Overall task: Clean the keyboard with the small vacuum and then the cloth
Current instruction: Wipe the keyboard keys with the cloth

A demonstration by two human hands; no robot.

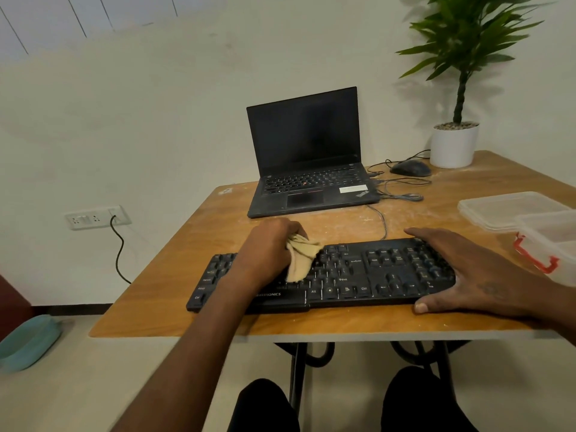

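A black keyboard (358, 275) lies near the front edge of the wooden table (218, 319). My left hand (268, 247) grips a bunched beige cloth (300, 258) and holds it down on the keys at the keyboard's middle. My right hand (477, 272) rests on the keyboard's right end, fingers spread over the number pad and thumb at the front edge. No small vacuum is in view.
An open black laptop (308, 154) stands behind the keyboard, with a mouse (410, 168) and loose cables to its right. A potted plant (455, 145) is at the back right corner. Clear plastic containers (511, 210) sit at the right edge. Pale dust streaks the tabletop.
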